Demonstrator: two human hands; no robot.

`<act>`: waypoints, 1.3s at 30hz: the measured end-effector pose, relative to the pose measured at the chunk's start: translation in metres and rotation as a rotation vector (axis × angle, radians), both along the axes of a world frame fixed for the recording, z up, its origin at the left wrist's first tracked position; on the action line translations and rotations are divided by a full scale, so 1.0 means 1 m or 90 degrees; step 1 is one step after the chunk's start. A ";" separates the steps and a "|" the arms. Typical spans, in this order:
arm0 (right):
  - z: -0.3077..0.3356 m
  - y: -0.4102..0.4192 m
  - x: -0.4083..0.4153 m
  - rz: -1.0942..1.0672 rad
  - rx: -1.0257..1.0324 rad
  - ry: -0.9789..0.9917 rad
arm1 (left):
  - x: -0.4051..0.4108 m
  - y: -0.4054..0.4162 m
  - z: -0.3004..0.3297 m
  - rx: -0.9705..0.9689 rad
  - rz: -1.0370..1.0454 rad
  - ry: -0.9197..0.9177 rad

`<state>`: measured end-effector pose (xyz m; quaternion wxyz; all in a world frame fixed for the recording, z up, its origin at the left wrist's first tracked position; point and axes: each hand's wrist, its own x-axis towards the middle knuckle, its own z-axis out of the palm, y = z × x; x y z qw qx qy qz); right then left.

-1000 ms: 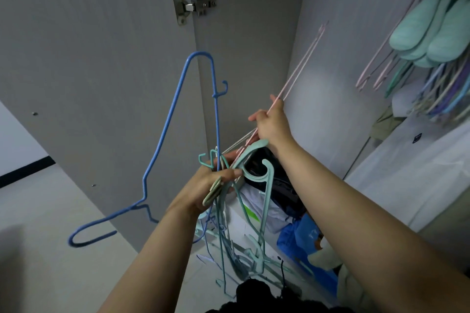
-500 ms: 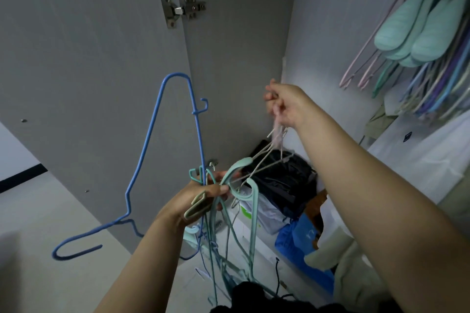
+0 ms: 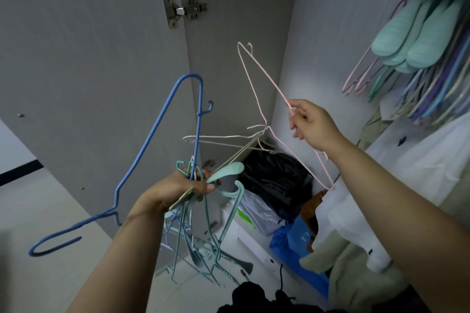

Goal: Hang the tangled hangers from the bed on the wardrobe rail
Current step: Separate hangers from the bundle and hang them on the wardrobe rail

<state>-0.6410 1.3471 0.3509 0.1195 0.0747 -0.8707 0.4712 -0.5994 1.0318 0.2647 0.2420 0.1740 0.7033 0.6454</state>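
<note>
left hand [image 3: 183,189] at 6 o'clock, fingers curled round tangled hangers [image 3: 203,211] | blue hanger [image 3: 152,150] stuck out toward 9 o'clock from that bunch | right hand [image 3: 311,123] at 3 o'clock, fingertips pinched on pink wire hanger [image 3: 256,89] | hung hangers [image 3: 419,40] at 2 o'clock in wardrobe
</note>
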 end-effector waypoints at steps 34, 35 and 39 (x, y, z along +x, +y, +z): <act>-0.071 -0.023 -0.034 -0.111 -0.526 -0.285 | -0.011 -0.051 0.018 0.214 -0.043 -0.050; -0.071 -0.031 -0.034 -0.081 -0.520 -0.298 | -0.015 -0.054 0.018 0.210 -0.024 -0.053; -0.066 -0.050 -0.031 0.042 -0.455 -0.359 | -0.021 -0.068 0.022 0.244 0.012 -0.059</act>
